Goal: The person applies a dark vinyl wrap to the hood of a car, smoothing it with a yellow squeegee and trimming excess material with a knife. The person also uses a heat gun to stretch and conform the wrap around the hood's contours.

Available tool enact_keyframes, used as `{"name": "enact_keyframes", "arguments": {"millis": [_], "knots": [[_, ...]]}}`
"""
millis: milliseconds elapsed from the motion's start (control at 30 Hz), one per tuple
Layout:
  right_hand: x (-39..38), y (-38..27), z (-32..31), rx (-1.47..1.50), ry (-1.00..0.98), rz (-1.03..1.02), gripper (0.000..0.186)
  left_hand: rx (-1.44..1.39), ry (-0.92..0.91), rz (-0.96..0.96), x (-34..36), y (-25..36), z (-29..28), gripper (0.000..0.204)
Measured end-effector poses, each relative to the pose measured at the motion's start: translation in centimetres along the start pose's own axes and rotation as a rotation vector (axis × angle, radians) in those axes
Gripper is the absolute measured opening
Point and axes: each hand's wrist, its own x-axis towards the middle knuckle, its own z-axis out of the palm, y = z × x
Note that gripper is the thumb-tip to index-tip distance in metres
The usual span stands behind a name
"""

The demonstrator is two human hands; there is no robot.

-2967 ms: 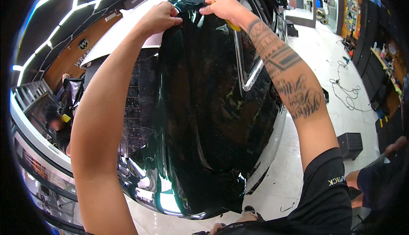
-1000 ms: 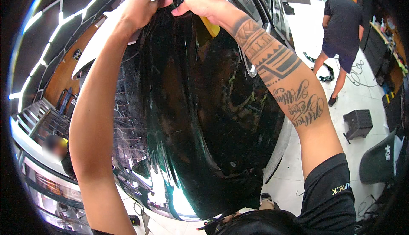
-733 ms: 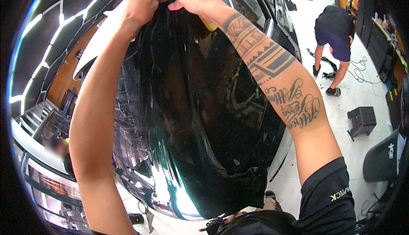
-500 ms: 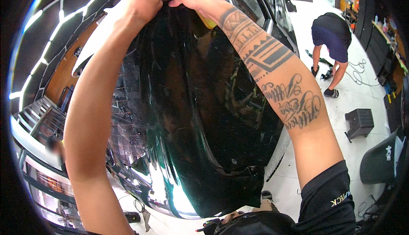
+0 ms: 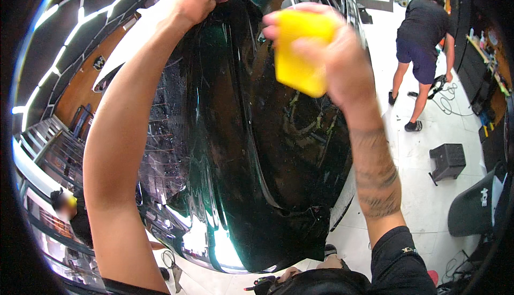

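Note:
A dark, glossy car hood [image 5: 305, 161] stretches out below my arms. Loose black film [image 5: 225, 102] lies over it, wet and wrinkled, with long folds running toward me. At the hood's far edge, near the windshield, my left hand [image 5: 198, 0] is closed on the film's edge, pinching it. My right hand [image 5: 345, 54] is raised above the right side of the hood, blurred by motion. It grips a flat yellow squeegee [image 5: 294, 54], thumb on one face, and the squeegee appears clear of the film.
A co-worker [image 5: 425, 33] bends over a cable [image 5: 444, 105] on the white floor at right. Nearer stand a black stool [image 5: 447, 161] and a black bin [image 5: 474, 207]. Another person [image 5: 77, 217] is at the left, beside a light-coloured vehicle [image 5: 32, 172].
My right hand has left the film's far edge and come back to the right with the yellow squeegee. My left hand stays at the edge. The co-worker at right has turned and stepped.

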Motion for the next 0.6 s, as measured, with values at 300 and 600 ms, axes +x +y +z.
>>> {"name": "enact_keyframes", "arguments": {"millis": [300,600], "knots": [[2.5,3.9,8.5,-1.175,-0.1,-0.597,0.01,0.021,-0.032,-0.052,0.5,-0.8,0.5,0.019],[8.2,5.0,7.0,-1.307,-0.101,-0.513,0.014,-0.436,0.173,-0.174,0.0,0.7,3.0,0.017]]}}
